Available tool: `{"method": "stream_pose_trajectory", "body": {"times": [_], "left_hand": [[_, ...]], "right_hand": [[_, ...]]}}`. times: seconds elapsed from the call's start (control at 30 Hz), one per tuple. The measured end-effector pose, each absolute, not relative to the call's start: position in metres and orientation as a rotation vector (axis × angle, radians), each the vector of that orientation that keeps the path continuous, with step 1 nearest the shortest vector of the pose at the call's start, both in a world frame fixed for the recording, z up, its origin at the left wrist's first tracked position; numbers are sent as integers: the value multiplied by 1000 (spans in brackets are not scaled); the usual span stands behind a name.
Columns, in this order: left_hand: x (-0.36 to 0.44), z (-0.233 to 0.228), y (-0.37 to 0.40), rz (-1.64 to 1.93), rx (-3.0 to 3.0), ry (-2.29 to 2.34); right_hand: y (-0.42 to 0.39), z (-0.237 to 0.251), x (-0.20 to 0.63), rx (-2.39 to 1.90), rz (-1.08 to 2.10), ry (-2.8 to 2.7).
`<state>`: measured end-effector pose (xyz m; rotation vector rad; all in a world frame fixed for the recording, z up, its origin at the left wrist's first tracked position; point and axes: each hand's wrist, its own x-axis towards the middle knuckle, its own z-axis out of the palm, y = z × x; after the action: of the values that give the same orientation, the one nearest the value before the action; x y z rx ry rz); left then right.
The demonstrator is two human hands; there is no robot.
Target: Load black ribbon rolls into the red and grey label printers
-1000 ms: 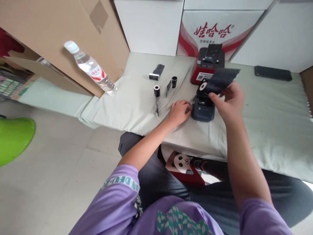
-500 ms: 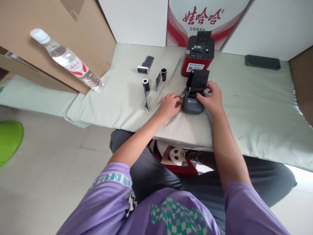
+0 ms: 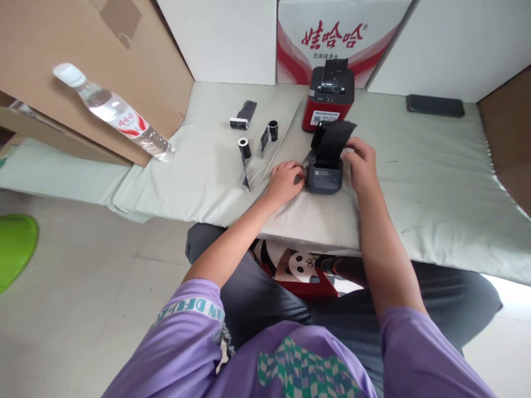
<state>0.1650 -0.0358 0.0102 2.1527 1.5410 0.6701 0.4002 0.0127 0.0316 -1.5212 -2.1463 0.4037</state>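
A small dark grey label printer (image 3: 324, 181) stands on the cloth in front of me with its lid raised. A wide black paper strip (image 3: 333, 142) rises out of it and leans to the right. My right hand (image 3: 362, 161) is at the strip's right edge, with thumb and forefinger closed on it. On the printer's left side rests my left hand (image 3: 286, 181), its fingers loosely bent and the tips at the casing. Behind the printer is a red and black printer (image 3: 329, 102) with black paper coming out of its top.
Several small rolls of black paper, one a roll with a trailing end (image 3: 244, 147), lie to the left. A water bottle (image 3: 118, 113) leans by a cardboard box (image 3: 153, 61). A dark phone-like slab (image 3: 435, 105) lies at the back right, and a white-and-red carton (image 3: 348, 22) stands behind.
My right thumb has come up out of the small printer's opening to the strip's edge. The strip now tilts further right. My left hand keeps its place, and the view has shifted slightly.
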Motion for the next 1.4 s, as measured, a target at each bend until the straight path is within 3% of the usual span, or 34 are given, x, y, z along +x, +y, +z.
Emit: {"method": "stream_pose_trajectory", "body": {"times": [0.13,0.33,0.57,0.7,1.0,1.4], "left_hand": [[166,10,-36,664,2154,1540],[166,14,-39,686,2119,1549],[165,6,-36,820,2279,1188],[165,-7,-30,922,2301,1103],[163,-24,-23,1121,2156,1088],[164,-19,-24,975,2163,1087]], "right_hand": [[2,44,397,-1573,416,-1943],[-10,49,396,-1370,737,-1775],[12,18,399,-1268,509,-1510],[30,-2,402,-1155,780,-1354],[33,0,403,-1077,814,-1309],[16,15,398,-1099,1132,-1432]]}}
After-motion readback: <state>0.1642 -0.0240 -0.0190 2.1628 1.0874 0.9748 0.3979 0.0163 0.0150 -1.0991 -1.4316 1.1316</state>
